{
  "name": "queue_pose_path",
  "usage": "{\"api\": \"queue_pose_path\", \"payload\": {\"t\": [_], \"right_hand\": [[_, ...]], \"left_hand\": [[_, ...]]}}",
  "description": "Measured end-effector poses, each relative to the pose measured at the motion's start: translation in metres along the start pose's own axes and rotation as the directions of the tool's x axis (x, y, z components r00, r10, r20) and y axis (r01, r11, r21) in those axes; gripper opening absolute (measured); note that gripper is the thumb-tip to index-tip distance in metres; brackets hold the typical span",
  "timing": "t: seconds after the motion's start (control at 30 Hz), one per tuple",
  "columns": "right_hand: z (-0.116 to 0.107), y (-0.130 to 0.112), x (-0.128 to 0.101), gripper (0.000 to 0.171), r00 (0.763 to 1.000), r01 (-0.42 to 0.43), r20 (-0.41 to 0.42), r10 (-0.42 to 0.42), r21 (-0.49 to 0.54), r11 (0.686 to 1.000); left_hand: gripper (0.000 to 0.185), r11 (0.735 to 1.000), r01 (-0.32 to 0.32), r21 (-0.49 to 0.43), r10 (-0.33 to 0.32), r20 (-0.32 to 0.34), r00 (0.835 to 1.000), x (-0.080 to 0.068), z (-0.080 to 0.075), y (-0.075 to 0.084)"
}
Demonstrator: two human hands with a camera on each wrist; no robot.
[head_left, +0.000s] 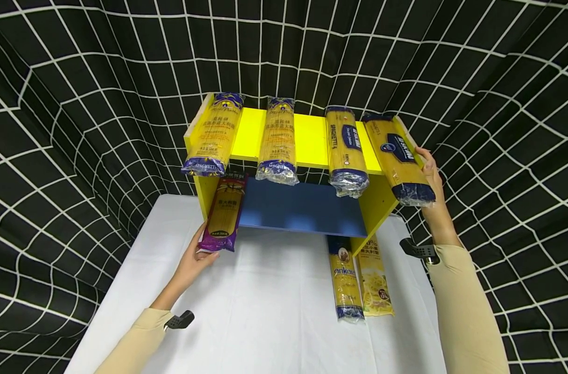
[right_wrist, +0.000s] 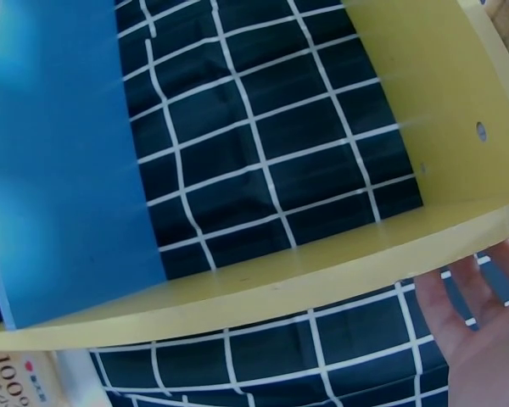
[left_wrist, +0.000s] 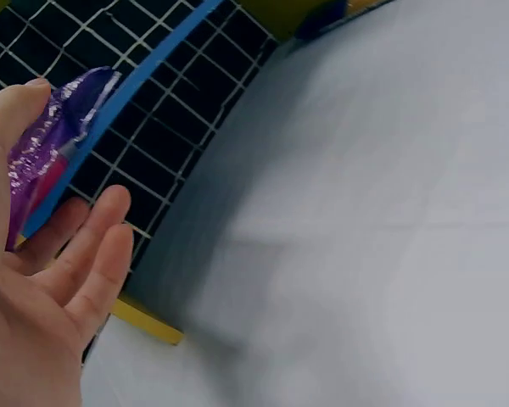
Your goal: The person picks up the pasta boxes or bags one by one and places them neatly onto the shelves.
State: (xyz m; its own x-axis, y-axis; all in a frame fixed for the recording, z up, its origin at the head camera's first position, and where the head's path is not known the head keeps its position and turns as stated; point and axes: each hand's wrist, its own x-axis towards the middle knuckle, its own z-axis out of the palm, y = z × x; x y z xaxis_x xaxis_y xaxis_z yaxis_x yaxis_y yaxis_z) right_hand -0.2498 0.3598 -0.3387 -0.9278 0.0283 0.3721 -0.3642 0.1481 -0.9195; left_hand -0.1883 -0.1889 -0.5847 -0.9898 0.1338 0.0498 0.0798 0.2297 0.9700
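A person stands over a white table [head_left: 265, 311] with a small yellow shelf [head_left: 307, 137] at its far end, backed by a black cloth with a white grid. The left hand [head_left: 192, 262] has its fingers and thumb closed on the near end of a purple spaghetti pack [head_left: 224, 213], which leans with its far end on the blue lower shelf board [head_left: 302, 208] and its near end over the table. In the left wrist view the thumb lies on the crinkled purple wrapper and the other fingers [left_wrist: 93, 246] stretch out beneath it.

The right hand [head_left: 429, 174] is raised at the right side of the shelf, touching the far-right pack with the blue label [head_left: 398, 156], which lies slantwise on the top board and overhangs the front edge. Whether those fingers grip the pack or merely steady it I cannot tell; the right wrist view shows only loosely spread fingertips below the yellow edge.

As for progress, I judge it about half done: four packs lie on the top board, the purple one is partly on the blue board, and two more packs [head_left: 359, 280] lie on the table under the shelf's right side.
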Motion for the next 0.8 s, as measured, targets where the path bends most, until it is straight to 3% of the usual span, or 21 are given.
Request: {"api": "queue_pose_path", "payload": {"t": [0.13,0.27,0.37,0.63,0.8], "right_hand": [[0.0,-0.001,0.0,0.05,1.0,-0.01,-0.003,0.01,0.001,1.0],[0.001,-0.004,0.0,0.049,1.0,-0.008,-0.007,0.008,0.001,1.0],[0.001,-0.005,0.0,0.05,1.0,0.002,-0.005,-0.002,0.001,1.0],[0.002,-0.003,0.0,0.052,1.0,0.002,0.002,-0.002,0.005,1.0],[0.002,-0.003,-0.001,0.052,1.0,-0.003,-0.011,0.003,-0.015,1.0]], "left_hand": [[0.093,0.999,-0.032,-0.007,0.032,-0.013,0.999,-0.013,0.005,-0.009],[0.084,0.995,-0.094,-0.015,0.094,0.031,0.995,-0.025,0.013,-0.013],[0.077,0.994,-0.106,-0.001,0.105,0.079,0.991,-0.03,0.021,-0.013],[0.071,0.995,-0.096,-0.007,0.096,0.179,0.979,-0.028,0.046,-0.01],[0.067,0.991,-0.134,-0.017,0.133,0.26,0.956,-0.021,0.068,-0.012]]}}
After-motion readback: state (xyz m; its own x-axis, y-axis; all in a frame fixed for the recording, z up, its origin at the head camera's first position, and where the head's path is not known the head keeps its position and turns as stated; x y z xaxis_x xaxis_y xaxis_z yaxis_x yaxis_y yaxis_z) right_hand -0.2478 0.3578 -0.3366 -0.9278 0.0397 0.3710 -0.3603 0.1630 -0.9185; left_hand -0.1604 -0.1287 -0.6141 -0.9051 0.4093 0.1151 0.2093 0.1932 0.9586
